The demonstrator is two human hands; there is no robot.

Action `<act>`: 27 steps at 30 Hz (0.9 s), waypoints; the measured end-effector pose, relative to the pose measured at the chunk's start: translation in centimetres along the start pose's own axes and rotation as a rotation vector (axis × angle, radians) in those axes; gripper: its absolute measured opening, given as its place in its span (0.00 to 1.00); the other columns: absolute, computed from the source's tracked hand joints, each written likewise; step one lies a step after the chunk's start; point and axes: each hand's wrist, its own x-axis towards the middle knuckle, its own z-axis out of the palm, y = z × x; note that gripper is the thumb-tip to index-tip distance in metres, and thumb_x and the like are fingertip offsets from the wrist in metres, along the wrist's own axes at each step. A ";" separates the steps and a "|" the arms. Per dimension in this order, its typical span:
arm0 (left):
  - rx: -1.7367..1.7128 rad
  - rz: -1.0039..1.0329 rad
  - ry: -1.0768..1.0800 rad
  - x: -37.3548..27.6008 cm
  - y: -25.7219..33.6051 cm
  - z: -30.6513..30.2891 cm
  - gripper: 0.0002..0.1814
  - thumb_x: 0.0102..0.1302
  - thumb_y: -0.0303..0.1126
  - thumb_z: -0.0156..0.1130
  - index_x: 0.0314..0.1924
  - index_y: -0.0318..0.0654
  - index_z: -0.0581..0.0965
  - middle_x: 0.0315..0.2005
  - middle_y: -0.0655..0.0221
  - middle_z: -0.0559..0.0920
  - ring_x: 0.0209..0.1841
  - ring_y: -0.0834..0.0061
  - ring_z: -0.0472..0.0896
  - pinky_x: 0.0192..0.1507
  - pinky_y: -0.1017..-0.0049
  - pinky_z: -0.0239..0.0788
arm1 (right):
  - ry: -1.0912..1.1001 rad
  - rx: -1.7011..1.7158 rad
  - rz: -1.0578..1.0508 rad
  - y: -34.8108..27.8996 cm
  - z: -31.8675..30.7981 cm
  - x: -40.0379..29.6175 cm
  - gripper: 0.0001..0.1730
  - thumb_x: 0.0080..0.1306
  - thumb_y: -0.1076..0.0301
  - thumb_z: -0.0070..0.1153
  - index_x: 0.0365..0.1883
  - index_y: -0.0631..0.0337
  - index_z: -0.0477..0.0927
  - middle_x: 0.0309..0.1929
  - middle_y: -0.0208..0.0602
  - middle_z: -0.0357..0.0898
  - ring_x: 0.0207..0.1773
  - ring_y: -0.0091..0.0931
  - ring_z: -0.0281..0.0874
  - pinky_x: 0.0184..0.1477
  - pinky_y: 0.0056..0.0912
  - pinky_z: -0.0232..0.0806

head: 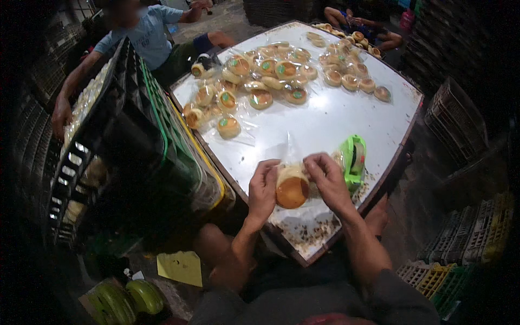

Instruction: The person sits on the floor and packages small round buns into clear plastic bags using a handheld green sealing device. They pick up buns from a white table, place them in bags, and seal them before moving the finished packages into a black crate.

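Between my two hands, over the near part of the white table [325, 122], is a round browned bun [291, 192] in a clear plastic bag. My left hand [263, 189] pinches the bag at the bun's left side. The fingers of my right hand [327, 180] are closed on the bag at its upper right. Just right of that hand stands a green tape dispenser [354, 162] with a roll of tape. Farther back lie many bagged buns [261, 98], several bearing green stickers, and a second group of bagged buns [350, 82] sits to their right.
Stacked plastic crates [162, 134] adjoin the table's left edge, where a co-worker [142, 36] reaches to a tilted crate. Another person [357, 24] sits beyond the far edge. More crates [455, 122] stand at right. Green fruits [144, 296] and yellow paper [180, 269] lie on the floor.
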 end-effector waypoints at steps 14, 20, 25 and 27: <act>-0.247 0.027 0.139 -1.5 3.1 0.5 0.19 0.76 0.37 0.47 0.37 0.26 0.77 0.30 0.62 0.82 0.33 0.76 0.81 0.39 0.76 0.73 | 0.156 0.012 -0.173 0.4 0.2 -2.5 0.11 0.73 0.66 0.45 0.41 0.67 0.72 0.40 0.37 0.75 0.41 0.25 0.72 0.47 0.28 0.67; -0.155 0.060 0.229 -1.6 2.3 0.4 0.19 0.76 0.40 0.45 0.32 0.33 0.74 0.23 0.71 0.76 0.27 0.82 0.74 0.32 0.80 0.68 | 0.061 0.284 -0.151 -3.4 1.8 -3.5 0.10 0.74 0.65 0.45 0.41 0.64 0.70 0.38 0.36 0.77 0.42 0.22 0.75 0.50 0.28 0.70; -0.036 0.152 0.242 -1.6 2.1 1.1 0.20 0.77 0.39 0.44 0.27 0.38 0.70 0.20 0.76 0.69 0.23 0.84 0.65 0.26 0.80 0.58 | 0.080 0.431 -0.184 -3.7 2.4 -3.7 0.07 0.76 0.66 0.40 0.42 0.60 0.64 0.38 0.40 0.79 0.41 0.24 0.77 0.48 0.28 0.71; -0.054 0.052 0.154 -1.5 2.0 0.9 0.19 0.76 0.39 0.47 0.27 0.38 0.70 0.19 0.78 0.69 0.23 0.86 0.64 0.25 0.81 0.56 | 0.011 0.495 -0.162 -3.2 2.1 -3.6 0.06 0.77 0.65 0.38 0.44 0.57 0.63 0.42 0.44 0.79 0.46 0.30 0.80 0.51 0.34 0.73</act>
